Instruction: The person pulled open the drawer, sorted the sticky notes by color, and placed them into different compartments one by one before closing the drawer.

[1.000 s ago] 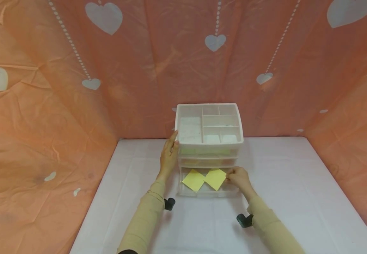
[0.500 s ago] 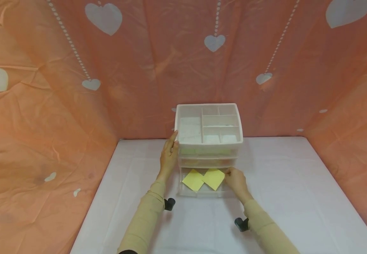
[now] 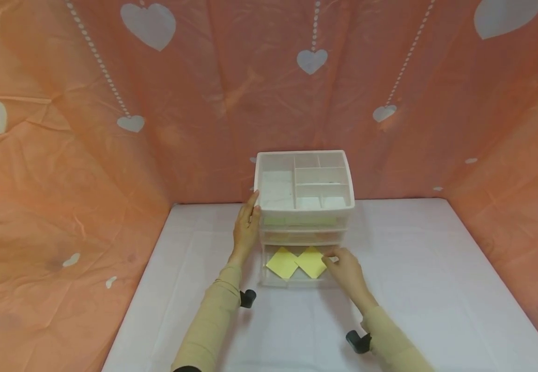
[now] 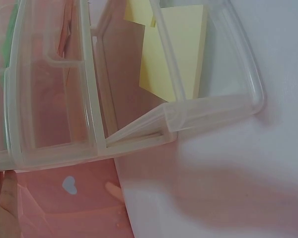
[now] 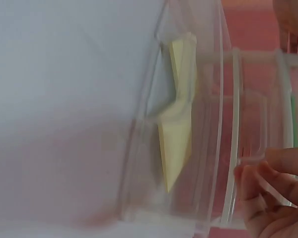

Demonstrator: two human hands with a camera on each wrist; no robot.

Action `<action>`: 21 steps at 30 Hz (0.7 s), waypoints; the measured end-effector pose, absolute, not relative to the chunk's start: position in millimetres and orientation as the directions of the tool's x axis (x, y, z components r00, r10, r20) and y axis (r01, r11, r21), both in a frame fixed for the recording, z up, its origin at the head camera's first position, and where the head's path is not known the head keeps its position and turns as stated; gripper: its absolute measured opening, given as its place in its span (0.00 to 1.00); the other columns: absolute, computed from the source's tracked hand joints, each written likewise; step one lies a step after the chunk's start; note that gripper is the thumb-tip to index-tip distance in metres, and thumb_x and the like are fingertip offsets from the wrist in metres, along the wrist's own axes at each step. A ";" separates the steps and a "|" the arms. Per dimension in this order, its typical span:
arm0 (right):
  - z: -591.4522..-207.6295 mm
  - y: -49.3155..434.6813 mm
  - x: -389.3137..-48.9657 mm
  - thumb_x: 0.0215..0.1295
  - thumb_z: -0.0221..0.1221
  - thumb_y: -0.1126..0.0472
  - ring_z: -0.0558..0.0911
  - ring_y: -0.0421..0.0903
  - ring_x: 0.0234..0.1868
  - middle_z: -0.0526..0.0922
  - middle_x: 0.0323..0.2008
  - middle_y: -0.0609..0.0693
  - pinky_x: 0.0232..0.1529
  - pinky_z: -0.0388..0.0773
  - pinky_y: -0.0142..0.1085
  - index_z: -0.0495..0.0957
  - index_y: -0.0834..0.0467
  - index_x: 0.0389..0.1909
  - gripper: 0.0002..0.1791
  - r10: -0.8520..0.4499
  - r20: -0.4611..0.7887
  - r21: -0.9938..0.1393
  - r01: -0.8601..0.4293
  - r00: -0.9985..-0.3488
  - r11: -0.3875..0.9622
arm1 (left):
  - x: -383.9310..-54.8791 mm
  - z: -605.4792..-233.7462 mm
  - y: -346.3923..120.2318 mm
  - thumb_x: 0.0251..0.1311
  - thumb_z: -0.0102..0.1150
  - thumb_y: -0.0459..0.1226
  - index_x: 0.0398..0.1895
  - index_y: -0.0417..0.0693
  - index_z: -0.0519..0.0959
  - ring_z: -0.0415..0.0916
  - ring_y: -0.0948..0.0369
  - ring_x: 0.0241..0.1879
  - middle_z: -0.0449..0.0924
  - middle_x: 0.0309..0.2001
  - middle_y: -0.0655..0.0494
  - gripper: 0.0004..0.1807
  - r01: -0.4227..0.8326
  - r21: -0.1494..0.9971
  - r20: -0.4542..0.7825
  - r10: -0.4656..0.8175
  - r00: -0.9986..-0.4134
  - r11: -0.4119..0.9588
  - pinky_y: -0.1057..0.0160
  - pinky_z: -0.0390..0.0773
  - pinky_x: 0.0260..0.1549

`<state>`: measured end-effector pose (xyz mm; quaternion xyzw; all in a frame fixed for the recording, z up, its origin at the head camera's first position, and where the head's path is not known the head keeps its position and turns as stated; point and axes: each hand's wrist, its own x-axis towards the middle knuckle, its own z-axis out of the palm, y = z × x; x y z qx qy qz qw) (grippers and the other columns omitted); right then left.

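Note:
A plastic drawer organizer with a compartmented white top stands at the back of the table. Its clear bottom drawer is pulled out and holds two yellow sticky note pads, a left pad and a right pad, turned cornerwise with corners meeting. My left hand rests along the organizer's left side, fingers extended. My right hand hovers at the drawer's right side, fingertips by the right pad's corner. In the right wrist view, the thumb and bent fingers of the right hand hold nothing.
Two upper drawers are closed, with green and orange items showing through the clear plastic in the left wrist view. A white cloth covers the table. An orange curtain with white hearts hangs behind and at both sides.
The right hand shifted the right pad slightly left toward the other pad, then let go and lifted a little. The left hand has stayed on the organizer's side.

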<state>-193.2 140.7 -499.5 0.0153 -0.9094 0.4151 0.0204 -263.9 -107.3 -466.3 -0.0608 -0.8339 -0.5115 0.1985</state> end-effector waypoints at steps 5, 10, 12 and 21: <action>-502.9 129.4 -175.3 0.61 0.60 0.58 0.82 0.45 0.32 0.82 0.40 0.56 0.30 0.77 0.33 0.80 0.61 0.40 0.11 0.011 0.060 -0.836 -0.044 -0.998 0.547 | -263.1 -465.5 -107.2 0.70 0.38 0.52 0.67 0.73 0.60 0.69 0.50 0.60 0.66 0.65 0.53 0.23 0.296 0.835 0.381 -0.099 -0.919 0.464 0.45 0.71 0.52; -512.9 118.6 -162.5 0.61 0.60 0.54 0.80 0.40 0.24 0.84 0.33 0.58 0.24 0.76 0.29 0.80 0.61 0.37 0.13 0.029 -0.075 -0.943 0.080 -0.997 0.322 | -262.2 -465.0 -107.2 0.70 0.38 0.52 0.67 0.73 0.60 0.69 0.50 0.59 0.66 0.65 0.53 0.23 0.285 0.841 0.369 -0.102 -0.924 0.461 0.45 0.71 0.53; -519.0 114.6 -158.5 0.61 0.60 0.51 0.79 0.40 0.21 0.84 0.29 0.57 0.22 0.75 0.30 0.79 0.63 0.36 0.17 0.031 -0.144 -0.957 0.147 -0.989 0.250 | -262.3 -464.9 -107.3 0.70 0.38 0.52 0.67 0.73 0.60 0.69 0.51 0.59 0.67 0.65 0.53 0.23 0.284 0.841 0.370 -0.106 -0.923 0.461 0.46 0.71 0.53; -552.4 104.9 -146.7 0.63 0.56 0.47 0.80 0.41 0.23 0.84 0.27 0.50 0.24 0.76 0.33 0.75 0.69 0.45 0.26 -0.110 -0.351 -0.929 0.331 -0.930 0.168 | -264.2 -465.4 -107.8 0.70 0.38 0.52 0.68 0.72 0.60 0.69 0.50 0.59 0.66 0.65 0.53 0.23 0.294 0.829 0.383 -0.101 -0.918 0.475 0.45 0.72 0.52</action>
